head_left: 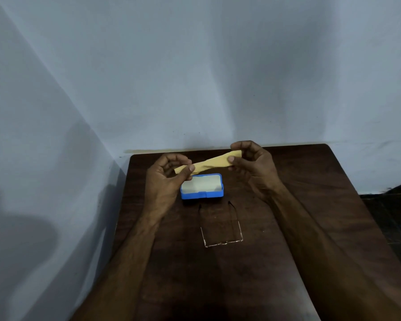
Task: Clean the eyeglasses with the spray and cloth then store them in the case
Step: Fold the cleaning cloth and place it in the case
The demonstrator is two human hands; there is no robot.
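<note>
table (310,181): dark wood, holds case (202,186), eyeglasses (222,243) | walls (195,66): pale blue

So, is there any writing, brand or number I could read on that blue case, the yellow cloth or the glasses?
No readable text anywhere in this view.
Blue eyeglass case: plain plastic, no label visible.
Yellow cloth, pinched between the left hand and right hand: no print visible.
Eyeglasses: frame too thin to show any marking.
</note>
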